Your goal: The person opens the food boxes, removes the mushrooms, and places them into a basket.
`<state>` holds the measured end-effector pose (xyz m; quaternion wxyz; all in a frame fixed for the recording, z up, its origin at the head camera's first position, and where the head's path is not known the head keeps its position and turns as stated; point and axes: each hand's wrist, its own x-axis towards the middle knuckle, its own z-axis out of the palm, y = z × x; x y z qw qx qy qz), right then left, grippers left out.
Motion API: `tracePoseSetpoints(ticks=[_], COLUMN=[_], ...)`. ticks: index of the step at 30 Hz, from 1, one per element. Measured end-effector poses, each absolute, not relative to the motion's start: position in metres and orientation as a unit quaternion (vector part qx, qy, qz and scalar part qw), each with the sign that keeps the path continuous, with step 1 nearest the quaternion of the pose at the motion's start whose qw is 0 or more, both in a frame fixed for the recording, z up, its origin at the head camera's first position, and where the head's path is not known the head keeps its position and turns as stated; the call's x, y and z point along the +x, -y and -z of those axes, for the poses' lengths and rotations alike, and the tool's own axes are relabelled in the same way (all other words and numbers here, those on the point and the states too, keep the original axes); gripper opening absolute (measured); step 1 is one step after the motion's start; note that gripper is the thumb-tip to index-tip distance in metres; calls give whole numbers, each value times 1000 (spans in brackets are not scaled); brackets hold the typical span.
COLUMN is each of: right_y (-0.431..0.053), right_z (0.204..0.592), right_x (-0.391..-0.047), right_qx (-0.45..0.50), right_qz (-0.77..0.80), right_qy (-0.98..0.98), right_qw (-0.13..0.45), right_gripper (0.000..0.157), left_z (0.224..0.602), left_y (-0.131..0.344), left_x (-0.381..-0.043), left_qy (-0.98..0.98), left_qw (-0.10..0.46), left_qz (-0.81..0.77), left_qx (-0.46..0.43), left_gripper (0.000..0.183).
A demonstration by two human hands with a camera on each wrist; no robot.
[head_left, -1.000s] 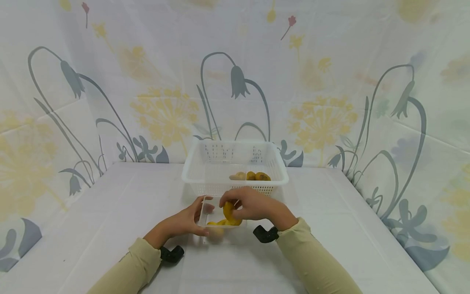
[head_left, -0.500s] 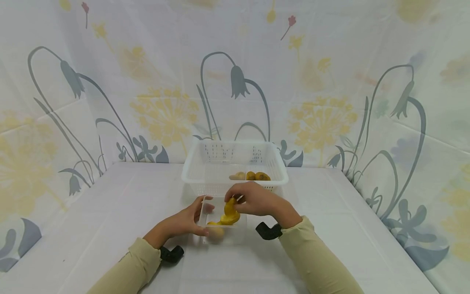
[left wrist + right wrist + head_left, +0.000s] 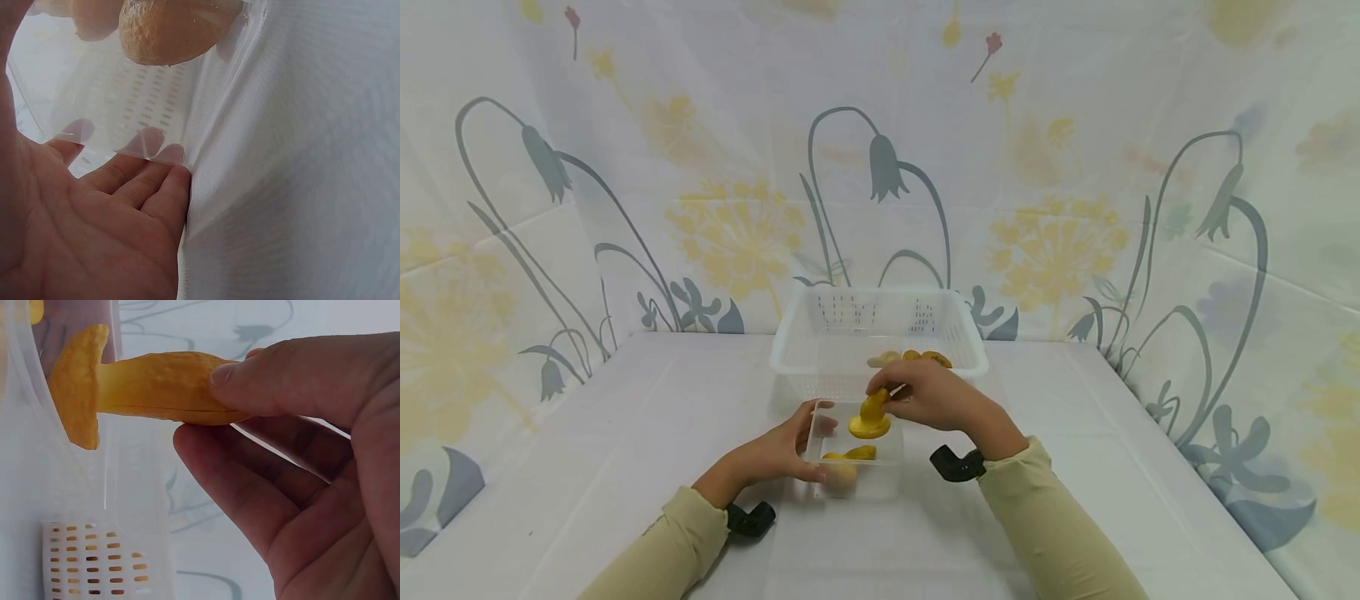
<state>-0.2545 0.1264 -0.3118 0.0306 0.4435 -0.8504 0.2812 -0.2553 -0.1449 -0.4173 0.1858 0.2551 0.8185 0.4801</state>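
My right hand (image 3: pixel 936 396) pinches a yellow mushroom (image 3: pixel 874 412) by its stem, cap hanging down over a clear plastic box (image 3: pixel 883 483). In the right wrist view, thumb and fingers grip the stem end of the mushroom (image 3: pixel 156 387), and its cap is near the box wall. My left hand (image 3: pixel 775 450) holds the box at its left side, thumb at the front corner and fingers towards the back. Another yellow mushroom (image 3: pixel 859 453) lies inside the box, partly hidden by the front rim. Through the clear wall, the left wrist view shows a rounded yellowish-brown shape (image 3: pixel 178 28).
Behind the box stands a white perforated basket (image 3: pixel 784 354), with several yellow-brown pieces (image 3: pixel 936 359) inside at its front right. A white cloth (image 3: pixel 647 417) covers the table, and a flower-printed curtain (image 3: pixel 737 167) rises behind it.
My right hand has lifted the mushroom up from the other one in the box and moved slightly right. My left hand stays on the box.
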Motion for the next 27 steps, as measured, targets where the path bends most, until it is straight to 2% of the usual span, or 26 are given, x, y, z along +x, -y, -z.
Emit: tracePoseSetpoints(ticks=[6,17,27], right_y=[-130,-142,-151], right_z=[310,303,298], right_x=[-257,-259,-260], right_qx=[472,472,440], right_qz=[-296,-322,-335], right_qy=[828,814,823], right_qw=[61,109,132], right_gripper=[18,24,25], left_z=[418,418,417], left_y=[145,145,146], left_x=[-256,-256,-255], left_qy=[-817,-816,-816], left_qw=[186,189,184], left_qz=[-483,-484,-482], left_qx=[255,253,261], left_gripper=[95,95,96])
